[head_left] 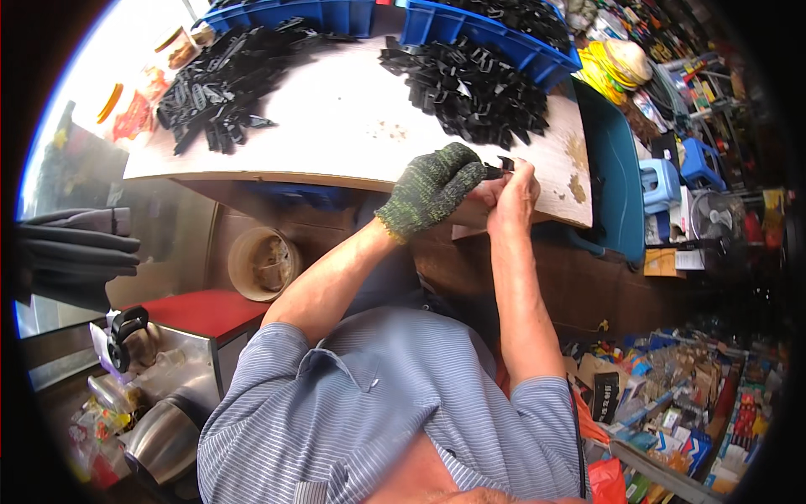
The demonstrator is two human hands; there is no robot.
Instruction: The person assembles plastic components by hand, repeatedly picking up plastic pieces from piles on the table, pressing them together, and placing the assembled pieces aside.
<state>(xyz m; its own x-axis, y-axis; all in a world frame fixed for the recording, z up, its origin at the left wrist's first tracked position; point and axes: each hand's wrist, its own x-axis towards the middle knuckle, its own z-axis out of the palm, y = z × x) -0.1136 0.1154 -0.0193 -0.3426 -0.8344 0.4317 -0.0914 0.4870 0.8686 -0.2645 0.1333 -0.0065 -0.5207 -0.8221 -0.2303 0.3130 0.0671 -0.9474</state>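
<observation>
My left hand (430, 191), in a dark green knitted glove, is closed on a small black plastic piece (499, 169) near the front edge of the table (336, 126). Bare, my right hand (514, 202) meets it from the right, its fingers closed at the other end of that piece. Whether it also holds something small is hidden by the fingers. Beyond my hands lies a heap of short black plastic pieces (483, 97). Farther left spreads a second heap of longer black strips (222, 88).
Two blue crates (495, 42) stand along the table's far side. A teal bin (611, 176) stands against the right end. On the floor at left is a beige bucket (264, 265), near a red-topped cabinet (197, 311). Cluttered shelves (672, 483) fill the right.
</observation>
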